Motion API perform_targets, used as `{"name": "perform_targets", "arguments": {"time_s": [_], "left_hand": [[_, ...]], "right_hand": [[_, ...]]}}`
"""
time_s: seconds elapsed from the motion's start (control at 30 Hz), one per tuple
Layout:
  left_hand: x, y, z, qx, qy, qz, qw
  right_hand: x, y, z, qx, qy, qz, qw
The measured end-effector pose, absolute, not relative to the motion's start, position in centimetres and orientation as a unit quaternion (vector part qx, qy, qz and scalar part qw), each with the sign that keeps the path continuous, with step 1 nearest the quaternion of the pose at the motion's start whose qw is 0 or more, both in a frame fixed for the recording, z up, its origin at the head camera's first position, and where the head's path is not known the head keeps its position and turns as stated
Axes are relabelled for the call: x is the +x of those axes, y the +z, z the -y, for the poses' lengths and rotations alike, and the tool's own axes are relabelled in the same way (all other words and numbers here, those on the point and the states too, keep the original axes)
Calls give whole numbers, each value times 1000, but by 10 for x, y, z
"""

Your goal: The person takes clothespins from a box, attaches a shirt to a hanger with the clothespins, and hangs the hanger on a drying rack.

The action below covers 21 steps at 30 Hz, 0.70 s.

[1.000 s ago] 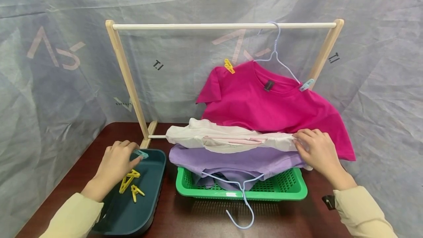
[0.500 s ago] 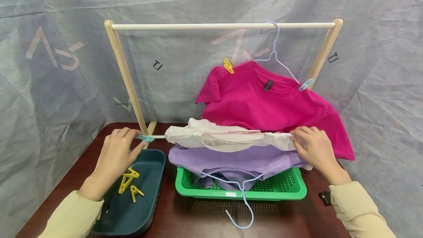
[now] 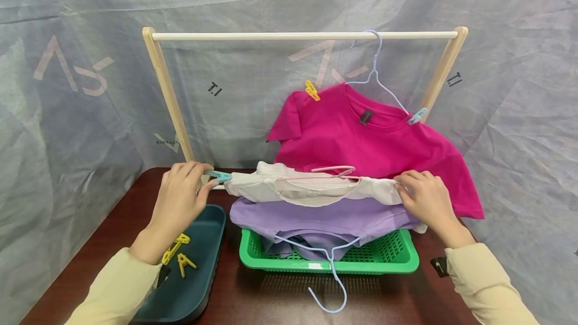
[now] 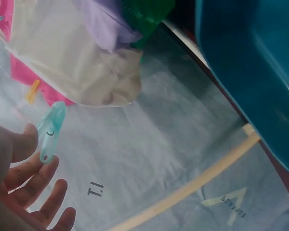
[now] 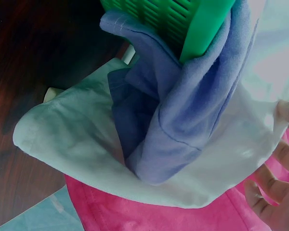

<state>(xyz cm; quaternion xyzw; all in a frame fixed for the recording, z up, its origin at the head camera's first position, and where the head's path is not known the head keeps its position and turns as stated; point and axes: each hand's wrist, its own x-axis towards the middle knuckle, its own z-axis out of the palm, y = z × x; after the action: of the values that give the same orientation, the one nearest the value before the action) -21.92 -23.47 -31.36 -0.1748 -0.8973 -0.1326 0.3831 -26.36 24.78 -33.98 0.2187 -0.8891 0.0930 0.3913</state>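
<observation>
My left hand (image 3: pixel 178 197) pinches a light teal clothespin (image 3: pixel 220 176) between thumb and fingertips, right at the left shoulder of a white T-shirt (image 3: pixel 253 188). In the left wrist view the clothespin (image 4: pixel 52 132) points up toward the white cloth. At the other shoulder my right hand (image 3: pixel 424 197) pinches the T-shirt's edge, also seen in the right wrist view as white cloth (image 5: pixel 250 144) under the thumb. A pink hanger (image 3: pixel 334 167) sits inside the white T-shirt, its hook showing above the neckline. Below it a purple T-shirt (image 3: pixel 311 214) lies over a green basket (image 3: pixel 325 266).
A blue hanger (image 3: pixel 333 265) in the purple T-shirt overhangs the basket's front. Left stands a dark tray (image 3: pixel 198 275) with yellow clothespins (image 3: pixel 184 264). Behind, a magenta T-shirt (image 3: pixel 325 129) with two clothespins hangs from a wood-framed rack's white rail (image 3: pixel 271 36).
My left hand has carried the teal clothespin from over the tray up and right to the white T-shirt's shoulder. The pink hanger's hook has tipped up and back. The right hand keeps its grip.
</observation>
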Motion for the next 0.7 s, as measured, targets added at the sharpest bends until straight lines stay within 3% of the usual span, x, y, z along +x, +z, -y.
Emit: {"name": "perform_targets", "arguments": {"time_s": [0.7], "left_hand": [[-223,-301,207,-223,-146,870,415]], "right_hand": [[-266,-338,-245,204,94,897,381]]}}
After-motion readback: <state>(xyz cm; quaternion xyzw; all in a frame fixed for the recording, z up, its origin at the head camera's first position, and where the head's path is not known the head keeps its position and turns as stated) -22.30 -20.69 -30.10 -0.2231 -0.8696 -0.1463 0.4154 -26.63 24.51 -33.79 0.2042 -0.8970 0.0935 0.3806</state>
